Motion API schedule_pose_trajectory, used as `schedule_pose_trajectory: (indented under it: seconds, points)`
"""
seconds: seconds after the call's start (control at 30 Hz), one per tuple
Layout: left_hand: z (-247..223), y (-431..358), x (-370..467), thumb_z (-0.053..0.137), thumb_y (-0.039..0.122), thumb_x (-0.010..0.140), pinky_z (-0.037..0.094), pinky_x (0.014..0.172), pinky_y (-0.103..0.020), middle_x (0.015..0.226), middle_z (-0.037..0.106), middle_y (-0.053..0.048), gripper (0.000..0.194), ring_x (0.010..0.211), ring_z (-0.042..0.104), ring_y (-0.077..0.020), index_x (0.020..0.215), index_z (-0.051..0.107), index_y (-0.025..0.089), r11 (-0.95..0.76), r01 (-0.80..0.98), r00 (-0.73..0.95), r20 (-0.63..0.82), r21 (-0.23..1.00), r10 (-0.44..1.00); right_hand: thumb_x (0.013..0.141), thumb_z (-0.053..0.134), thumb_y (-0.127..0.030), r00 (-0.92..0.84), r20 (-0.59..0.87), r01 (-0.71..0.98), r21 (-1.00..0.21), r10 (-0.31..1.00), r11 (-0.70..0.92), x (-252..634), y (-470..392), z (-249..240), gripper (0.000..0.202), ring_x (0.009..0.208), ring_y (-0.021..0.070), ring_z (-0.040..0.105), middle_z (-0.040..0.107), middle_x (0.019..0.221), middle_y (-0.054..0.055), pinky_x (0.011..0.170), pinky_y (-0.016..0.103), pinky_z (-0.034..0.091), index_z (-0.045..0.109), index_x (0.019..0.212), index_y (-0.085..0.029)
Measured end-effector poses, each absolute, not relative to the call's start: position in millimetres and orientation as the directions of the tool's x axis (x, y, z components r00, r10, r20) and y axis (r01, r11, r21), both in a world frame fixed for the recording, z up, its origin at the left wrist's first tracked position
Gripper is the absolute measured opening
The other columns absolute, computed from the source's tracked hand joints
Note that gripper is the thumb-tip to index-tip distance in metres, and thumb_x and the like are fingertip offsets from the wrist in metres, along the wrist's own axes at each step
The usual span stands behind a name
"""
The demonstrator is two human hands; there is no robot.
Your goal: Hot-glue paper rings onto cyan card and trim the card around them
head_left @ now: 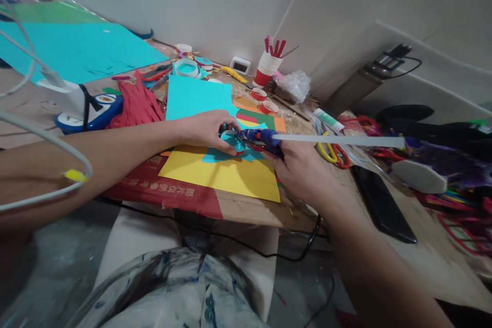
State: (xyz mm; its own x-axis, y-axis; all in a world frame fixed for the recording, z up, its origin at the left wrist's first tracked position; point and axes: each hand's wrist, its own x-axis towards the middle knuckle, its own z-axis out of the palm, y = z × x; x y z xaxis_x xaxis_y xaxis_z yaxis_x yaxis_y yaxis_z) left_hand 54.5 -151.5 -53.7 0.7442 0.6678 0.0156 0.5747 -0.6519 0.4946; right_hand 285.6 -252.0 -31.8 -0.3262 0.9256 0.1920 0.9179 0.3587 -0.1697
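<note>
My right hand (294, 164) grips a blue hot glue gun (261, 137) with a long white glue stick (338, 140) sticking out of its back. The gun's nozzle points left, at a small round paper cup piece (231, 139) with blue inside and a red outer edge. Curled around that piece, my left hand (217, 130) pinches its rim between thumb and fingers. Beneath both hands lie cut blue paper and a yellow sheet (226, 174). A larger blue sheet (200, 97) is just behind my left hand.
Red paper strips (138, 100) lie at the left. Behind stand stacked paper cups (267, 67) holding red sticks. To the right are scissors (334, 154), a black phone (382, 205) and a metal bottle (361, 79). A black cable (246, 250) hangs along the front edge; a white cable crosses the left foreground.
</note>
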Motion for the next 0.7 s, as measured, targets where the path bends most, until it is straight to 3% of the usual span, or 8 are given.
schedule_pose_trajectory:
  seconds: [0.3, 0.53, 0.7]
  points:
    - [-53, -151, 55, 0.072, 0.064, 0.072, 0.039, 0.084, -0.031, 0.113, 0.067, -0.007, 0.063, 0.101, 0.059, -0.0249, 0.120, 0.073, 0.023, -0.646, 0.572, 0.748, 0.001, 0.506, 0.663, 0.095, 0.052, -0.022, -0.282, 0.177, 0.946, -0.112, 0.943, 0.304, 281, -270, -21, 0.011, 0.074, 0.0221, 0.058, 0.070, 0.091, 0.011, 0.064, 0.032, 0.037, 0.063, 0.095, -0.018]
    - [-58, -147, 54, 0.073, 0.066, 0.070, 0.039, 0.084, -0.032, 0.113, 0.067, -0.007, 0.066, 0.102, 0.059, -0.0260, 0.120, 0.072, 0.023, -0.661, 0.557, 0.754, 0.028, 0.503, 0.657, 0.096, 0.053, -0.024, -0.309, 0.212, 0.921, -0.177, 0.927, 0.348, 277, -262, -25, 0.013, 0.081, 0.0239, 0.060, 0.071, 0.099, 0.014, 0.069, 0.032, 0.041, 0.063, 0.098, -0.017]
    - [-55, -148, 55, 0.073, 0.064, 0.069, 0.040, 0.082, -0.032, 0.111, 0.067, -0.007, 0.066, 0.100, 0.059, -0.0256, 0.120, 0.073, 0.022, -0.649, 0.561, 0.750, 0.017, 0.515, 0.661, 0.095, 0.052, -0.024, -0.273, 0.179, 0.944, -0.139, 0.945, 0.299, 279, -263, -25, 0.016, 0.079, 0.0251, 0.059, 0.071, 0.095, 0.014, 0.067, 0.033, 0.040, 0.065, 0.100, -0.017]
